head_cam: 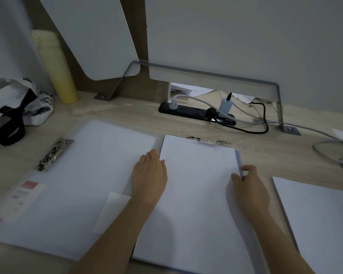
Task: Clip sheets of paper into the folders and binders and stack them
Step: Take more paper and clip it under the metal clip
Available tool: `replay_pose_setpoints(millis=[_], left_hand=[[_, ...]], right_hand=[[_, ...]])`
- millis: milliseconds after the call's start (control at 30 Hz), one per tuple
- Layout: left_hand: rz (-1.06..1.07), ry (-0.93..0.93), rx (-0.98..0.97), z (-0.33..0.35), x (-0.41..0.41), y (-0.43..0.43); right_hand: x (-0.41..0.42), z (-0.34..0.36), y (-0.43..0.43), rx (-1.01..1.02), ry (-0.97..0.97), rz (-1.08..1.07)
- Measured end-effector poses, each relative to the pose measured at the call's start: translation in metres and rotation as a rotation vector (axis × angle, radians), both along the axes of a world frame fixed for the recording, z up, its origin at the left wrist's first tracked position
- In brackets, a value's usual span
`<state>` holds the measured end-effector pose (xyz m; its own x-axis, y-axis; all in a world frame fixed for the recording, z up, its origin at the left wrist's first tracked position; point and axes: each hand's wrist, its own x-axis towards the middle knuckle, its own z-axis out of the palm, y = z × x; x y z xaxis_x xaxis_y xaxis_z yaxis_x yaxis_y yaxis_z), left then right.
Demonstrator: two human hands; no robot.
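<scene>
Sheets of paper (196, 194) lie on a blue-edged clip folder (238, 155) at centre of the worktop (251, 149), top edge tucked under the metal clip (208, 140).

Left hand (150, 175): palm down on the sheets' left edge, fingers loosely bent against it, gripping nothing. Probably a stop to keep the edges flush.

Right hand (249, 186): thumb on top, fingers round the right edge, pinching sheets and board together. Likely squaring the pile against the left hand.

A second folder (77, 184) lies open to the left, partly under the first, its lever clip (53, 155) at the far-left edge.

Loose paper stack (321, 218) sits apart to the right, within reach as supply.

Stacking not yet done.
</scene>
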<state>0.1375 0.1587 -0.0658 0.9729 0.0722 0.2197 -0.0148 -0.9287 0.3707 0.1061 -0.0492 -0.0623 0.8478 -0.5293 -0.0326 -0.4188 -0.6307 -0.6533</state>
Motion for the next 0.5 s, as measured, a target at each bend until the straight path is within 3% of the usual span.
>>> replay_pose_setpoints(millis=[167,433,500], left_hand=[[-0.008,-0.031,0.125,-0.008,0.000,-0.001],[-0.290,0.000,0.077,-0.006,0.004,-0.005],[-0.318,-0.067,0.106,-0.013,0.003,-0.010]], right_hand=[[-0.009,-0.004,0.014,-0.435,0.005,0.093],[-0.009,-0.017,0.009,-0.518,-0.087,0.111],[-0.007,-0.018,0.008,-0.511,-0.082,0.107]])
